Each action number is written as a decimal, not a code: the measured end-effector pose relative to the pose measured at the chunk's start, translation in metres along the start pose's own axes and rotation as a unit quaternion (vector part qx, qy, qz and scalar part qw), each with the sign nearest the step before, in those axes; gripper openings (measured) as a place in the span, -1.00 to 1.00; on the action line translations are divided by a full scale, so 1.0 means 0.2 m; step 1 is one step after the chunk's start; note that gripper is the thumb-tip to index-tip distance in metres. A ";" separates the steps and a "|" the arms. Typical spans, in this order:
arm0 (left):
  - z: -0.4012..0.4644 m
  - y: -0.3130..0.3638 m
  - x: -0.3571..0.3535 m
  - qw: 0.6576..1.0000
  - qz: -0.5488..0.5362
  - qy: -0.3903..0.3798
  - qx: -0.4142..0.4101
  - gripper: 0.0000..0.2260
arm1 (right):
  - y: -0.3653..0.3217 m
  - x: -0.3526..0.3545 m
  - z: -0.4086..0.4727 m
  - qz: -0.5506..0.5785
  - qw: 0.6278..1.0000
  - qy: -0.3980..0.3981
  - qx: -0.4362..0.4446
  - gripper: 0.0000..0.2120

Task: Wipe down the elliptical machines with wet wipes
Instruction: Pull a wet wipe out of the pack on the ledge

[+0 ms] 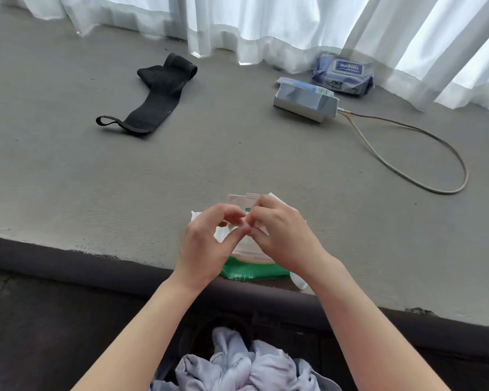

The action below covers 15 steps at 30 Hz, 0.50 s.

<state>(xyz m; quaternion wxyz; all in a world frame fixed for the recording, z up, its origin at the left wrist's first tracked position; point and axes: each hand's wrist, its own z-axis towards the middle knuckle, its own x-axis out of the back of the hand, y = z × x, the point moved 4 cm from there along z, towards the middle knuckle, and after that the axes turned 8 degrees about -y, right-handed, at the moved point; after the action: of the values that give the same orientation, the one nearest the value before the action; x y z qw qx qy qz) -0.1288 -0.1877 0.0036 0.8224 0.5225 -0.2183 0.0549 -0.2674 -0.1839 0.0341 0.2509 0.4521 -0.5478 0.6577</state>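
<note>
A green and white pack of wet wipes (pixel 251 270) lies at the near edge of a grey ledge (pixel 96 187), its pale plastic lid (pixel 242 199) flipped up. My left hand (pixel 206 244) and my right hand (pixel 280 235) meet over the pack's opening. Both have curled fingers that pinch at a white wipe (pixel 223 235) coming out of the pack. The hands hide most of the opening. No elliptical machine is in view.
A black strap (pixel 156 103) lies at the left back of the ledge. A silver box (pixel 305 104) with a looping cable (pixel 435 170) and a blue wipes pack (pixel 345 74) sit by the white curtains (pixel 266 24). Crumpled pale cloth (pixel 246 368) lies below.
</note>
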 end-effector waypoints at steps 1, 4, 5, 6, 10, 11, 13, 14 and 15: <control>-0.01 -0.02 -0.01 1.000 -0.007 -0.006 0.019 -0.73 | 0.01 0.00 0.00 0.011 1.000 0.012 -0.007 -0.96; -0.03 -0.12 -0.05 0.990 -0.013 -0.089 0.112 -0.44 | 0.04 0.00 0.00 0.044 0.999 0.016 -0.026 -0.95; -0.04 -0.14 -0.07 0.984 0.010 -0.116 0.132 -0.37 | 0.05 0.01 0.00 0.057 0.998 0.015 -0.032 -0.96; -0.05 -0.15 -0.08 0.981 0.032 -0.128 0.141 -0.32 | 0.05 0.02 -0.01 0.068 0.997 0.018 -0.034 -0.97; -0.06 -0.16 -0.09 0.981 0.065 -0.126 0.133 -0.29 | 0.03 0.15 -0.05 0.084 0.988 0.132 -0.010 -0.89; -0.06 -0.17 -0.09 0.980 0.079 -0.127 0.131 -0.30 | 0.02 0.20 -0.06 0.083 0.983 0.163 -0.004 -0.90; -0.06 -0.17 -0.09 0.979 0.096 -0.124 0.132 -0.33 | -0.01 0.29 -0.09 0.087 0.972 0.217 0.005 -0.91; -0.06 -0.16 -0.09 0.978 0.100 -0.122 0.136 -0.34 | -0.02 0.35 -0.10 0.092 0.965 0.244 0.006 -0.91; -0.06 -0.16 -0.09 0.977 0.104 -0.118 0.141 -0.35 | -0.02 0.41 -0.12 0.097 0.957 0.272 0.007 -0.92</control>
<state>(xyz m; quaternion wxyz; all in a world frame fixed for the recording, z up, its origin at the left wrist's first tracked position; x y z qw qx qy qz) -0.1315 -0.1886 -0.0352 0.6982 0.6107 -0.3575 0.1085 -0.3098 -0.1740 0.1088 0.3222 0.2029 -0.4957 0.7806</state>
